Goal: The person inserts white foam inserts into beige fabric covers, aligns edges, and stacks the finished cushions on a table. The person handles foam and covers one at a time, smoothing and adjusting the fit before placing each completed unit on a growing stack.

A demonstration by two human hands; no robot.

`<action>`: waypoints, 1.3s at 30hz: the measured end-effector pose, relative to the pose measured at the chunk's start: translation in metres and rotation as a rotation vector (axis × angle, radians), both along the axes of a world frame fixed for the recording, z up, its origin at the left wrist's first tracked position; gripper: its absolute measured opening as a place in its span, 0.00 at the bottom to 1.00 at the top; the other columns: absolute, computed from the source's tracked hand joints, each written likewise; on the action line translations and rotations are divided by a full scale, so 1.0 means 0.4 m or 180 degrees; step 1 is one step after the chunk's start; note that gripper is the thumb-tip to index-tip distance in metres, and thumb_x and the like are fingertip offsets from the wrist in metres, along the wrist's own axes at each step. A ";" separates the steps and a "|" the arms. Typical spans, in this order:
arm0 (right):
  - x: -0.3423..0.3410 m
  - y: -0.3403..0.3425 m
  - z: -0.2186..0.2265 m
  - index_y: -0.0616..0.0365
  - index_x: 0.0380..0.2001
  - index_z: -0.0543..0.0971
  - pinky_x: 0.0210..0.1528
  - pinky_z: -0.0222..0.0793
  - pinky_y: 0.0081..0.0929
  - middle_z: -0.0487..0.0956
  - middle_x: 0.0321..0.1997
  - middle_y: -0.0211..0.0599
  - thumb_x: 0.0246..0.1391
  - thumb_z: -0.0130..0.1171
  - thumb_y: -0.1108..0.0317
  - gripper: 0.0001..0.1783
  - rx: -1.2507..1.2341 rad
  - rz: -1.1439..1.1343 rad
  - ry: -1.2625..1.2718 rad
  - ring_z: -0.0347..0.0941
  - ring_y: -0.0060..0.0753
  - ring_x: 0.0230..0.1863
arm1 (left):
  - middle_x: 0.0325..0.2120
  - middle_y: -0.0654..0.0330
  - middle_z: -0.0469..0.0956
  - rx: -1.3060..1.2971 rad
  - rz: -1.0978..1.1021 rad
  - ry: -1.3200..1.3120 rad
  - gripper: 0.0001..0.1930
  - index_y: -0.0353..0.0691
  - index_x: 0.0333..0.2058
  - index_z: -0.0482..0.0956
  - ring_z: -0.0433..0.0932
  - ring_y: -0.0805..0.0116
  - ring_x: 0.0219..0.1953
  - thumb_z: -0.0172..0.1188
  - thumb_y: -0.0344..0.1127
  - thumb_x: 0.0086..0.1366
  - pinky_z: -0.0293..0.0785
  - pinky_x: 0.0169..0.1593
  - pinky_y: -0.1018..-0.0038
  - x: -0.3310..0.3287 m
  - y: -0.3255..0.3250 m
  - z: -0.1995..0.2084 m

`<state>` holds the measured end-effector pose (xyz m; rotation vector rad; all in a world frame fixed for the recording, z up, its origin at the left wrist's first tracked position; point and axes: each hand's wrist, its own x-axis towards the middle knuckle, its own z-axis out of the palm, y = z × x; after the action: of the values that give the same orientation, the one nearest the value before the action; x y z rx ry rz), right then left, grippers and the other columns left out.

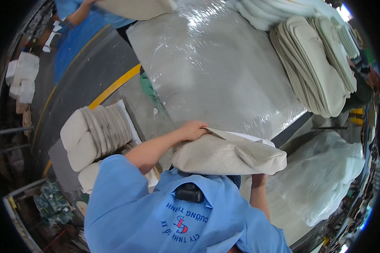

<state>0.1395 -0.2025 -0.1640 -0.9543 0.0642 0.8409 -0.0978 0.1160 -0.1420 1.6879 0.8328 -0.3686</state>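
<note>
Held in front of my chest is a beige fabric cushion cover [223, 158], creased in its middle, with a strip of white showing along its far edge. My left hand [194, 130] is closed on the cover's upper left edge, fingers curled over the cloth. Under the right end of the cover, my right hand [259, 180] grips it from below; the cloth hides most of its fingers. Just beyond the cover lies a table [215, 80] wrapped in shiny clear plastic film.
Stacked beige cushion pieces [310, 67] stand on the table's far right, beside white padding [266, 12]. More beige cushions [97, 135] are piled at left. A clear plastic bag [325, 173] bulges at right. Far left, another person's arm [78, 14] is beside a beige piece [135, 7].
</note>
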 end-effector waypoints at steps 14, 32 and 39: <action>0.260 -0.144 0.316 0.55 0.70 0.72 0.66 0.74 0.40 0.79 0.63 0.41 0.69 0.59 0.65 0.28 -0.2602 0.0250 -0.1656 0.75 0.40 0.67 | 0.42 0.49 0.87 -0.0249 0.0962 0.0266 0.16 0.42 0.52 0.85 0.87 0.53 0.44 0.63 0.42 0.71 0.81 0.49 0.57 -0.446 -0.241 0.015; -0.009 0.433 0.587 0.64 0.61 0.75 0.60 0.77 0.41 0.84 0.54 0.57 0.46 0.72 0.67 0.37 -0.2206 0.3571 -0.4266 0.82 0.54 0.59 | 0.65 0.56 0.75 -0.2789 0.3170 -0.2133 0.38 0.39 0.73 0.63 0.76 0.58 0.64 0.63 0.55 0.76 0.71 0.66 0.56 0.140 -0.192 0.072; -0.029 0.390 0.579 0.67 0.64 0.71 0.65 0.74 0.38 0.82 0.59 0.47 0.46 0.71 0.78 0.39 -0.0815 0.1162 -0.2516 0.80 0.44 0.60 | 0.49 0.59 0.85 -0.1081 0.1968 -0.2377 0.28 0.35 0.59 0.81 0.81 0.68 0.50 0.61 0.56 0.77 0.76 0.56 0.67 0.336 0.066 0.325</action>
<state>0.1277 -0.0465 0.0677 -1.5126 -0.7157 0.7407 0.0366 0.1425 -0.0121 1.0444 0.6282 0.5001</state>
